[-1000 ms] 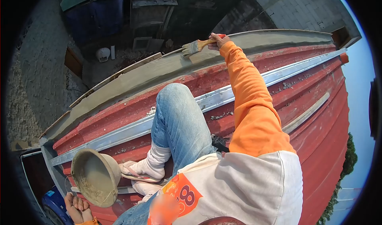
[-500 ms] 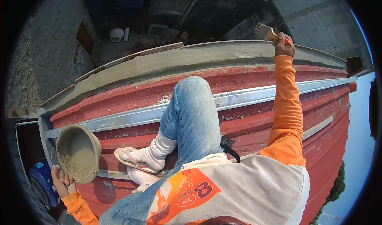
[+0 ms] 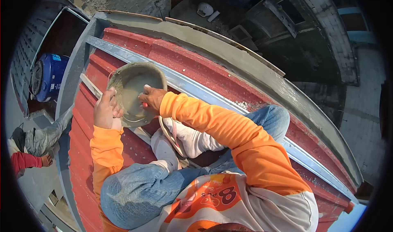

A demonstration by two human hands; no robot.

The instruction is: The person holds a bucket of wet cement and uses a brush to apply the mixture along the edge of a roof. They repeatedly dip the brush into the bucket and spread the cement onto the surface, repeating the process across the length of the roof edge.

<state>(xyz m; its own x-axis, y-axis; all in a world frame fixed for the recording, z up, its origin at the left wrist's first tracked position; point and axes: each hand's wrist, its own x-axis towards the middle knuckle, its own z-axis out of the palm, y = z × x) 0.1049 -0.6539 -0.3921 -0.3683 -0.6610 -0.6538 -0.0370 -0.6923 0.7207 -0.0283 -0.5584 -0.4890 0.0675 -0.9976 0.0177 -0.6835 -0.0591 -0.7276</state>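
Note:
A mortar-stained bucket [image 3: 141, 73] with greyish liquid inside stands tilted on the red roof. At its left rim, by the wire handle, my left hand [image 3: 107, 111] is closed on the bucket. Over the bucket's mouth my right hand [image 3: 152, 98] is closed round a paintbrush [image 3: 144, 105]. Only a bit of the brush's red handle shows; its bristles are hidden by the hand or the bucket.
Red corrugated roofing [image 3: 88, 129] lies under me, crossed by a metal channel [image 3: 196, 92]. A cement-rendered ledge [image 3: 229, 55] borders a drop. At left are a blue drum [image 3: 51, 77] and another person's red sleeve [image 3: 30, 161].
My view has turned left. My right hand has brought the paintbrush from the far ledge to the bucket. My left hand still holds the bucket, now nearer the middle of the view.

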